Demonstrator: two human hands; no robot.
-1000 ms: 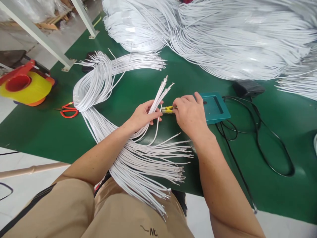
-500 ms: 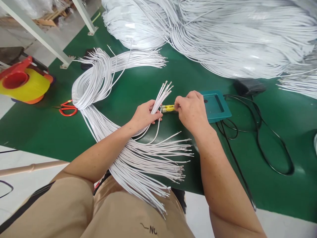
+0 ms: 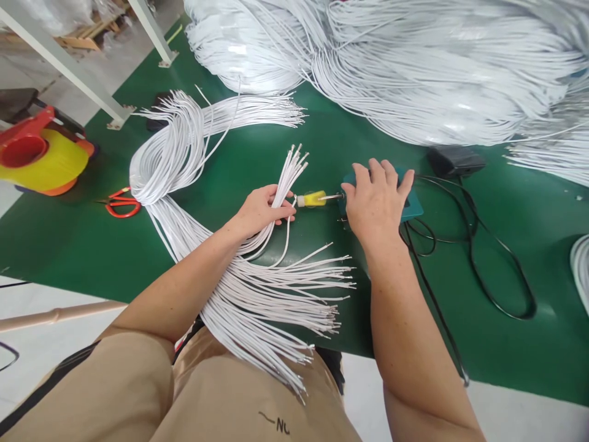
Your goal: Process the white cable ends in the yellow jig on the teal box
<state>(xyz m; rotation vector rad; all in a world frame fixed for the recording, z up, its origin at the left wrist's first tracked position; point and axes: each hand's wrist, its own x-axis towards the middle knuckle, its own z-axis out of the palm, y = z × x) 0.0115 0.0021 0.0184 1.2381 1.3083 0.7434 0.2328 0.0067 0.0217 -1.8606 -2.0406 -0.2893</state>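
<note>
My left hand (image 3: 263, 210) is closed around a small bunch of white wires (image 3: 288, 175) whose stripped tips fan up and away from me. One wire from the bunch ends in a yellow terminal piece (image 3: 311, 199) with a thin metal pin that reaches toward the teal box (image 3: 413, 205). My right hand (image 3: 375, 202) lies flat on that teal box with its fingers spread, holding nothing. A large sheaf of white wires (image 3: 257, 294) runs under my left forearm and off the table's near edge onto my lap.
Big heaps of white wire (image 3: 414, 67) fill the far side of the green table (image 3: 92, 239). Red-handled scissors (image 3: 119, 202) lie at the left. A black adapter (image 3: 453, 161) and its black cable (image 3: 483, 264) sit right of the teal box. A yellow and red reel (image 3: 41, 159) stands off the table's left edge.
My right hand let go of the yellow terminal piece, moved right and spread flat on the teal box. My left hand kept its grip on the wire bunch.
</note>
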